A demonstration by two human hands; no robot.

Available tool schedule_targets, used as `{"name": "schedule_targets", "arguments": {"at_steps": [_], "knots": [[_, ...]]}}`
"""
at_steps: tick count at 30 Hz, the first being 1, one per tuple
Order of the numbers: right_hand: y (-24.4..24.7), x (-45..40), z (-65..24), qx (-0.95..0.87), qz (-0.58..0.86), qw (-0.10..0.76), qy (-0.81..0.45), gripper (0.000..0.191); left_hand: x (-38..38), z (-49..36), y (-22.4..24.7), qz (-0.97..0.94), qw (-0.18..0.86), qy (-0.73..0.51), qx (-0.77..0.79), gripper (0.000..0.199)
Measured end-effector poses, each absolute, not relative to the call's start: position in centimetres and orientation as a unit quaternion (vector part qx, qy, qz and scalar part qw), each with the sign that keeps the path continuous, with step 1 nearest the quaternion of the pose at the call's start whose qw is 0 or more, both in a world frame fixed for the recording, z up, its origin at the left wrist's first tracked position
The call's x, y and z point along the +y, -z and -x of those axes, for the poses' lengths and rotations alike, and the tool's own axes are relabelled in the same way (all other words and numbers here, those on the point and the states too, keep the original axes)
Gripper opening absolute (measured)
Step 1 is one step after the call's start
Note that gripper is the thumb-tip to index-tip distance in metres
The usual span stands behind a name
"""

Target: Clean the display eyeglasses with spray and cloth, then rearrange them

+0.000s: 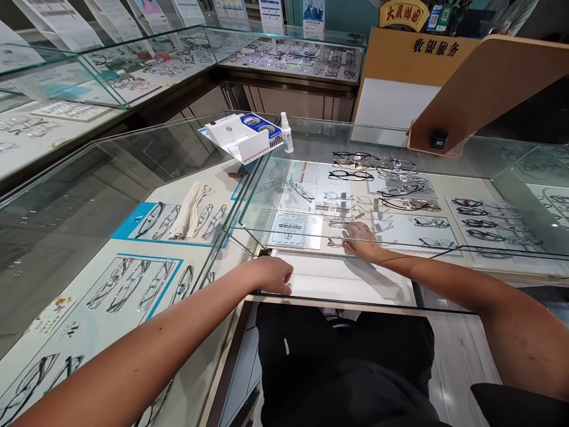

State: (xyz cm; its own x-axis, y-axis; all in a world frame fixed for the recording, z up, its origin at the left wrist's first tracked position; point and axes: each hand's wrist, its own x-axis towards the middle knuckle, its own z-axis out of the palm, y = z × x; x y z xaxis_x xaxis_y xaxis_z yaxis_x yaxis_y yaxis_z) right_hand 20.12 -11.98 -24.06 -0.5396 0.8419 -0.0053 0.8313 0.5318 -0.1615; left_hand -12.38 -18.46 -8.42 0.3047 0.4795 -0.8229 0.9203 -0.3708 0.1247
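Observation:
Inside the glass display case, my right hand reaches over the white base with its fingers bent down and together at the end of a pair of eyeglasses. Its fingertips are partly hidden. Just behind that pair lies another pair of thin-framed eyeglasses. At the case's front left corner, my left hand is curled by the edge of a white panel; what its fingers hold, if anything, is hidden. A printed white card lies flat between the two hands, further back.
On the glass top stand a white spray bottle and an unfolded white and blue box. More eyeglasses lie in rows inside. A beige cloth lies in the left case. A brown slanted panel rises at back right.

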Motion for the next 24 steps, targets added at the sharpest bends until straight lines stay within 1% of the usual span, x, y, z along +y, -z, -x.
{"name": "schedule_targets", "arguments": {"at_steps": [4, 9, 14, 19, 24], "knots": [[24.0, -12.0, -19.7, -0.867, 0.491, 0.038, -0.071, 0.031, -18.5, 12.3, 8.3, -0.746, 0.307, 0.358, 0.470, 0.047], [23.2, -11.7, -19.6, -0.863, 0.499, 0.032, -0.069, 0.037, -18.5, 12.2, 8.2, -0.747, 0.305, 0.358, 0.470, 0.047], [22.7, -11.6, -19.5, -0.871, 0.487, 0.019, -0.058, 0.034, -18.4, 12.3, 8.4, -0.748, 0.307, 0.356, 0.469, 0.047], [22.5, -10.6, -18.9, -0.857, 0.513, 0.017, -0.038, 0.042, -18.4, 12.5, 8.8, -0.749, 0.307, 0.356, 0.466, 0.047], [23.3, -9.5, -18.2, -0.865, 0.500, -0.016, -0.034, 0.042, -18.4, 12.5, 8.7, -0.753, 0.300, 0.360, 0.463, 0.049]]}}
